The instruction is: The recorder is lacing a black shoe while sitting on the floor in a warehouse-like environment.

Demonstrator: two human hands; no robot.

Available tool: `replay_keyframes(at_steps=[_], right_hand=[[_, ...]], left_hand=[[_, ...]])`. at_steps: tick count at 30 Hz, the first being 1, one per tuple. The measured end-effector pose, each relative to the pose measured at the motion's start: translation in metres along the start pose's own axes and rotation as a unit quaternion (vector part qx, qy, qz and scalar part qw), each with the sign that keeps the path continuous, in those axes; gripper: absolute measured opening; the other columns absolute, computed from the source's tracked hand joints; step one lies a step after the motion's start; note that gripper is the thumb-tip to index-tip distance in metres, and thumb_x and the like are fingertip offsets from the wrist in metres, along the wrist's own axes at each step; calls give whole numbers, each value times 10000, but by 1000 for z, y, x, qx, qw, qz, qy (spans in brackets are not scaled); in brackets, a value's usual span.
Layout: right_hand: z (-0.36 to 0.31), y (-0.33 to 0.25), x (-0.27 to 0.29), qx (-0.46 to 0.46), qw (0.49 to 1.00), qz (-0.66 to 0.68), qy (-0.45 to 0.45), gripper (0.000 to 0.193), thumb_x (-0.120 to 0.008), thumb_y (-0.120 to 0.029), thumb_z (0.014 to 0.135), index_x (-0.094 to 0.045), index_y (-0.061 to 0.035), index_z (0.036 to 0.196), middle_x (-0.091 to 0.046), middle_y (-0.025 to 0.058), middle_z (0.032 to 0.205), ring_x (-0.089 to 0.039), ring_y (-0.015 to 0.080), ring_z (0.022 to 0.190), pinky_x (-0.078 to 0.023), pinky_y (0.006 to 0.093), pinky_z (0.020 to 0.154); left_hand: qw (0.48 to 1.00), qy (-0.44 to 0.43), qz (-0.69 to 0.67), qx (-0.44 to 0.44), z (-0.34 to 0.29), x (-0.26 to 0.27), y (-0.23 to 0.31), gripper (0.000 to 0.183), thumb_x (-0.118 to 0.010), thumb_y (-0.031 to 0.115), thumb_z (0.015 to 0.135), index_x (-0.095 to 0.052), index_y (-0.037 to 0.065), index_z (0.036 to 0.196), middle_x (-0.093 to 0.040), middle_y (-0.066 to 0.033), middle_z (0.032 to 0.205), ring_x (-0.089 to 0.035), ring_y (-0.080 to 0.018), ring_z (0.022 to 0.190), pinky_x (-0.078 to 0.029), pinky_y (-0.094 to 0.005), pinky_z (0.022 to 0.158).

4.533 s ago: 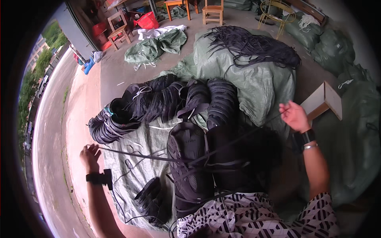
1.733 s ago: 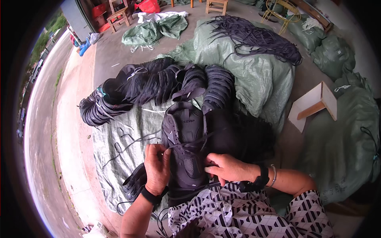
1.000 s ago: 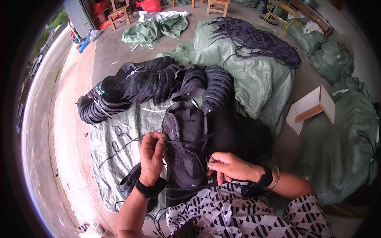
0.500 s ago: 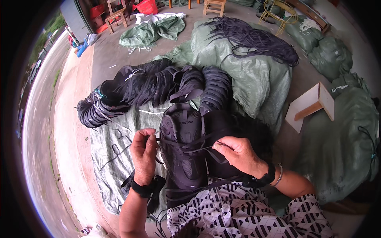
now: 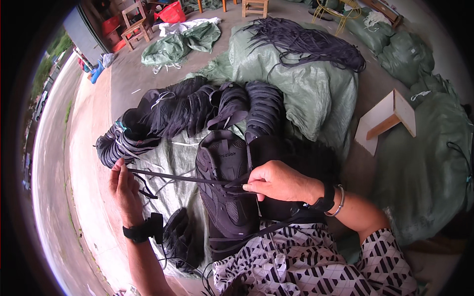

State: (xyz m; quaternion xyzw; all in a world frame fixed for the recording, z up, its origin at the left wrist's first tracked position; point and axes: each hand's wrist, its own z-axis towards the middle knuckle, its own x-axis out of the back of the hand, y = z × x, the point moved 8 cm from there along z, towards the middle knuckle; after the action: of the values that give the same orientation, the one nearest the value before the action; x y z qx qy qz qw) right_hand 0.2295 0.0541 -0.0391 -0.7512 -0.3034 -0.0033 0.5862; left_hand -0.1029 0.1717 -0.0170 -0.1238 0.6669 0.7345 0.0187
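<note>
Left hand clamped on the black shoelace, right hand pinched on it over the sneaker upper: best drawn flat, untwisted, its 2 sides even

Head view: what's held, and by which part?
Left hand: dark lace, at its taut stretch's outer end. Right hand, over the shoe: cannot tell.

One left hand and one right hand, wearing two black wristbands and one silver bracelet, work one taut lace over one black shoe upper, near one lace heap and one L-shaped board; stacked uppers overlap too closely to count.
</note>
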Motion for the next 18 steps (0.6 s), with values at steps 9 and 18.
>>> replay_keyframes(at_steps=[9, 18], right_hand=[[-30, -45, 0, 312, 850, -291, 308, 184, -686, -36, 718, -513, -82, 763, -513, 31, 683, -585, 197, 574, -474, 293, 482], [-27, -44, -13, 353, 755, -484, 266, 129, -613, -91, 679, -485, -96, 687, -418, 9, 640, -514, 86, 454, -412, 223, 439]], left_hand=[[998, 24, 60, -26, -16, 6, 10, 194, -549, 151, 937, -587, 57, 1103, -403, 84, 651, -268, 16, 493, -194, -163, 426], [990, 93, 74, -74, -4, 40, 30, 243, -540, 150, 938, -589, 52, 1155, -455, 78, 698, -318, 20, 546, -225, -156, 459]])
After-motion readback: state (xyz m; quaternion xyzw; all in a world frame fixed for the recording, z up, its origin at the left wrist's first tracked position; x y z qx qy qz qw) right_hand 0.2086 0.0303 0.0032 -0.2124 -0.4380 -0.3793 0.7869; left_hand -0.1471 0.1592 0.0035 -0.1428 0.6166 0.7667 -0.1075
